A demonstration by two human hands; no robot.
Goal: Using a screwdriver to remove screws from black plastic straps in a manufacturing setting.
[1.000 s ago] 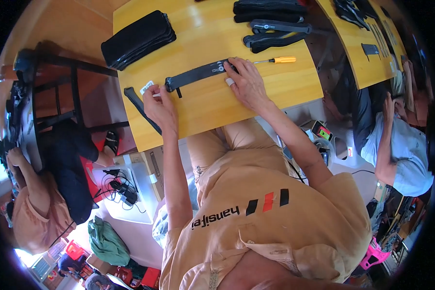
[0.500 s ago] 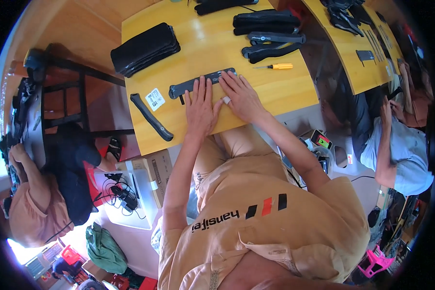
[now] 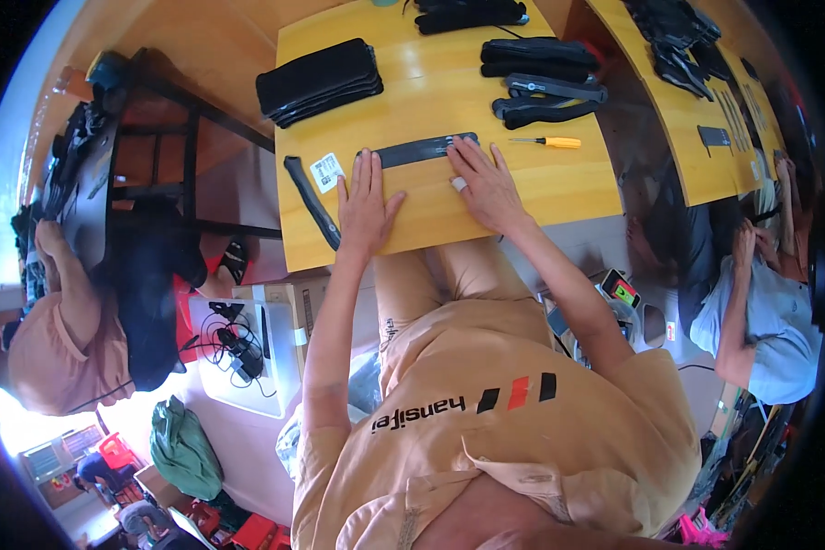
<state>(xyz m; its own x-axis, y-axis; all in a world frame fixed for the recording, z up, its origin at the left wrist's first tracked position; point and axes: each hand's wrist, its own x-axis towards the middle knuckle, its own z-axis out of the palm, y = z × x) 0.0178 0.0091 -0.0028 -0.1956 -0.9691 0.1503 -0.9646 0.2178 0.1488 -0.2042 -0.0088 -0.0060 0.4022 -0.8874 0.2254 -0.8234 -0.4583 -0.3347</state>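
Note:
A flat black strip [image 3: 417,150] lies crosswise on the yellow table [image 3: 440,206], with small pale marks near its right end. My left hand [image 3: 367,203] rests flat over its left end, fingers stretched out, thumb spread, hiding that end. On the right end lie the fingertips of my right hand [image 3: 488,188], which is open and wears a pale ring or band on one finger. Beside my left hand are a white printed label [image 3: 325,171] and a second, narrow black strip [image 3: 310,203], its lower end partly behind my wrist.
A stack of black fabric pieces [image 3: 321,81] sits at the far left. Black bundles [image 3: 541,60] and a yellow-handled screwdriver [image 3: 559,142] lie to the right. A clear bin [image 3: 247,357] holds cables. Other people sit at tables on both sides.
My left hand has slid left along the strip, apart from my right hand, and now covers the strip's left end. The whole view has shifted slightly.

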